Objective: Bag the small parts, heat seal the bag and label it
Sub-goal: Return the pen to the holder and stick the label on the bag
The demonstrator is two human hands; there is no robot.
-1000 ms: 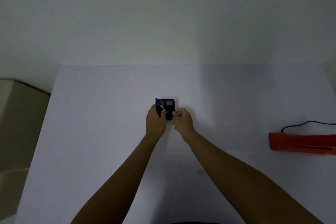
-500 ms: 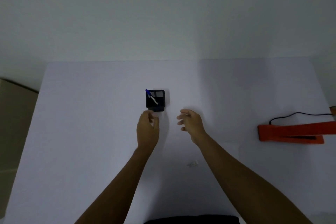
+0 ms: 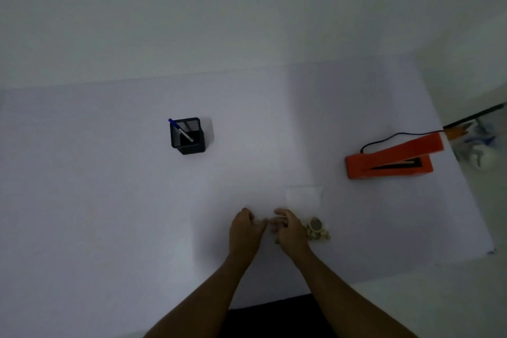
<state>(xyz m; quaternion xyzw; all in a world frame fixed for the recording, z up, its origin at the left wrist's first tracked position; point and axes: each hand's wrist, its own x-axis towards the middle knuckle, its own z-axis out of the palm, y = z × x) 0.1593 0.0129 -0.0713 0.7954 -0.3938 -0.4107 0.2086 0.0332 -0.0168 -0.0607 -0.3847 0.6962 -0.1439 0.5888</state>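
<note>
Hands, two: left hand (image 3: 245,229) and right hand (image 3: 289,229) curled, fingertips nearly meeting; what they pinch, I cannot tell. One black mesh pen cup (image 3: 188,136) far left, one blue pen (image 3: 180,130) inside; one orange heat sealer (image 3: 392,158) right.

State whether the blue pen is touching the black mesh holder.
Touching. The head view shows the blue pen standing inside the black mesh holder, leaning with its cap over the far left rim.

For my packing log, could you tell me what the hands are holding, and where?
It cannot be told: the left hand and right hand pinch something small and pale between their fingertips, too blurred to name.
</note>
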